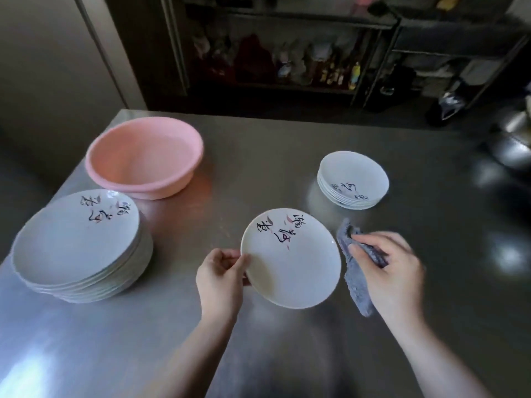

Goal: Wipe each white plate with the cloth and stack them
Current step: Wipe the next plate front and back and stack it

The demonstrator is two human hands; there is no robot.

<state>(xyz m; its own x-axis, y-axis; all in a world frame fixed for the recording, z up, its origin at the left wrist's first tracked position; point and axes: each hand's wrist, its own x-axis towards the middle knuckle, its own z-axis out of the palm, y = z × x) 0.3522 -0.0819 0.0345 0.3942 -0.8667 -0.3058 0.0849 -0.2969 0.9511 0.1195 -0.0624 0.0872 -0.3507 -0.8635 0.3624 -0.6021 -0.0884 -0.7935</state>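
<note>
Our left hand [221, 275] pinches the rim of a white round plate with painted script [290, 258] above the steel table [287, 156]; our right hand [388, 270] clutches the grey cloth [356, 282] just beside it, between two plate stacks [79, 245] [352, 180].

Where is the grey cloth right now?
In the head view, right of centre: the grey cloth is gripped by the right hand, beside the held plate's right edge.

The right hand [393, 271] is motion-blurred; dark shelf items [301, 64] are indistinct.
</note>
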